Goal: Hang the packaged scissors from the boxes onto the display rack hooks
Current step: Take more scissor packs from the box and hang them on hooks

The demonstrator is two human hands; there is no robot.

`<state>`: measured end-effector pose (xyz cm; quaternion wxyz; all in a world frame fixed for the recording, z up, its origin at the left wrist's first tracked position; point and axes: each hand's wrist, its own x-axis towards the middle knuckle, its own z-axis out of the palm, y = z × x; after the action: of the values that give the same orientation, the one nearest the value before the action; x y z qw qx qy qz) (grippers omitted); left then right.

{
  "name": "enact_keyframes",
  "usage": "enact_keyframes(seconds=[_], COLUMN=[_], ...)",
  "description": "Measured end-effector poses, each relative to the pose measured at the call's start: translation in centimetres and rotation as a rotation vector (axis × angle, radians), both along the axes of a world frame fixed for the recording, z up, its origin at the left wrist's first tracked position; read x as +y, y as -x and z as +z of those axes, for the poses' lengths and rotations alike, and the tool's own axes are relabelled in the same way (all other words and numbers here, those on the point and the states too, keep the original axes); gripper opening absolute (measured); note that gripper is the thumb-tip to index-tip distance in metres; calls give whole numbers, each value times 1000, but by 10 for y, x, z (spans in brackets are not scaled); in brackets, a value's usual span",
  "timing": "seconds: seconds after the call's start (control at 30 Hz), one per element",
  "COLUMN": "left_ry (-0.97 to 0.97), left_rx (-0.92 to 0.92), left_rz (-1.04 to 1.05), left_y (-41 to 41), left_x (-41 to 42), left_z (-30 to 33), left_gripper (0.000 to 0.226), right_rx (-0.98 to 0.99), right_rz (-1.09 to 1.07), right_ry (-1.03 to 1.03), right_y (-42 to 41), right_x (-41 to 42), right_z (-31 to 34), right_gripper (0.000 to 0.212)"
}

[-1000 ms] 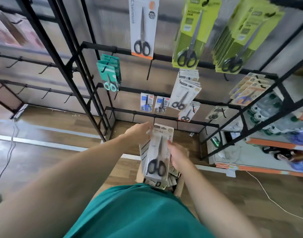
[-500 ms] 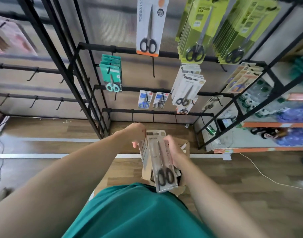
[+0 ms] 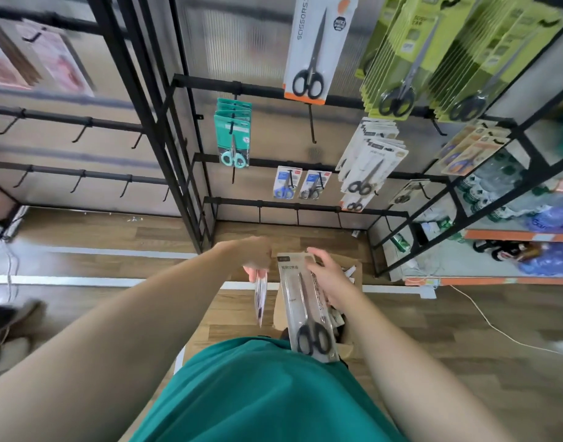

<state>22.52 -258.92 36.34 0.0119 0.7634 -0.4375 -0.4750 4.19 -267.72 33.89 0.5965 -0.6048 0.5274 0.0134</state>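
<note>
Your right hand (image 3: 329, 277) grips the upper part of a clear-fronted pack of black-handled scissors (image 3: 307, 309), fingers curled round its right edge, so that the pack hangs handles-down above the open cardboard box (image 3: 345, 347) on the wooden floor (image 3: 465, 330); your left hand (image 3: 256, 256) pinches a second pack (image 3: 260, 296) by its top, seen edge-on and hanging just left of the first, apart from it. Largest in view, the black display rack (image 3: 191, 129) rises ahead of both hands, its horizontal bars carrying hooks. On the top bar hang a white pack with an orange base strip (image 3: 317, 49) and, to its right, two thick rows of lime-green packs (image 3: 433, 55). On the bar below hang teal packs of mint-handled scissors (image 3: 233, 135) at the left, a bare hook (image 3: 311, 127) beside them, a fanned stack of white packs (image 3: 371, 161) and, farther right, tan packs with blue-handled scissors (image 3: 471, 148). Lower again hang two small packs (image 3: 301, 184), one with blue handles, one with grey. At the far right, shelves hold green-capped bottles (image 3: 494, 183). A white cable (image 3: 484, 317) trails across the floor at the right.
</note>
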Motion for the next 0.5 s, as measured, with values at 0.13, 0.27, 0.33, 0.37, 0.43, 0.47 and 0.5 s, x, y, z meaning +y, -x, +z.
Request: enact_keyframes(seconds=[0.13,0.27,0.33,0.37,0.43,0.47,0.5], left_ry=[3,48,71,90,137,153,162], left_rx=[-14,-227,-306,-364,-460,-488,-498], left_rz=[-40,-77,-65,-46,25,42,56], left_y=[-3,-13,-16,-15,-14,-14,-14], left_x=[-2,-10,-18,-22,-28,-32,-35], left_z=[4,11,16,20,22,21,19], left_gripper=[15,12,15,17,17,17,17], right_rx=[111,102,109,113,118,110,90], right_rz=[201,222,205,196,203,210,220], right_ry=[170,261,271,275,281,287,291], right_y=[-8,-17,-18,-19,-19,-19,-19], right_x=[-17,-31,-39,-44,-55,-60,-64], right_z=[7,12,15,17,20,24,26], right_gripper=[23,23,18,17,14,10,7])
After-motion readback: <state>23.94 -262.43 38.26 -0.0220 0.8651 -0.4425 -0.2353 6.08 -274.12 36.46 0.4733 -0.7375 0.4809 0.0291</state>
